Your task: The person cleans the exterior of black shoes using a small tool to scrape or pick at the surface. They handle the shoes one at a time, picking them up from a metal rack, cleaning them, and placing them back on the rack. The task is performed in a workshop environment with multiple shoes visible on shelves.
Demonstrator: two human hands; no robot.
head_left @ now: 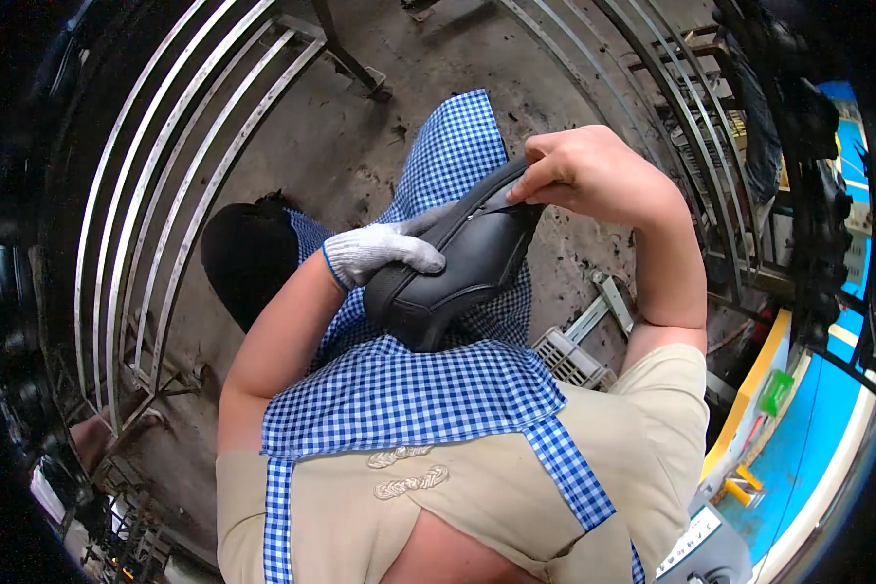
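Black shoe held in two hands, over the checked apron.
From my remote station I see, left to right: metal rack, left of the blue-and-white checked apron; left hand, in a white knit glove, over the apron's left part, grasping the shoe with the thumb on its near face, the other fingers partly hidden; black shoe, in front of the apron's middle, tilted, its far end raised toward the apron's right side. I note a smooth, slightly glossy side panel, a curved seam, a coarser-looking rounded end nearest the glove, a thick dark edge, and grey material near the far end. Right hand, bare, right of the apron's far part, pinches the shoe's raised edge between thumb and fingers.
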